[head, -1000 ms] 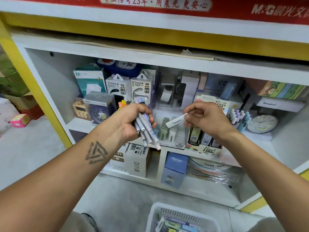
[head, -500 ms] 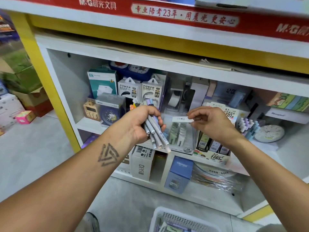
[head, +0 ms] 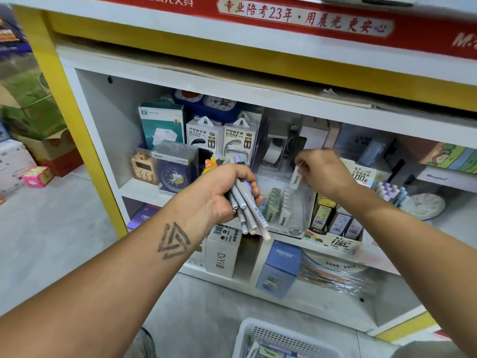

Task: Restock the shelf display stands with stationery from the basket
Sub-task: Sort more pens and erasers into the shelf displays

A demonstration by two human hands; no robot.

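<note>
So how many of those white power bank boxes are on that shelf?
2, side by side at the back of the upper shelf: the left power bank box and the right power bank box, above the left hand. More may be hidden behind.

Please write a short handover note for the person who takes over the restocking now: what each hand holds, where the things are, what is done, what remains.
Left hand: grips a bundle of pens, tips pointing down, in front of the shelf.
Right hand: pinches one small white lead case, hanging above the clear 2B display stand.
Done: the stand already holds rows of similar cases.
Left: drop this case into a slot, place the pens, then take more stock from the white basket on the floor below.
</note>
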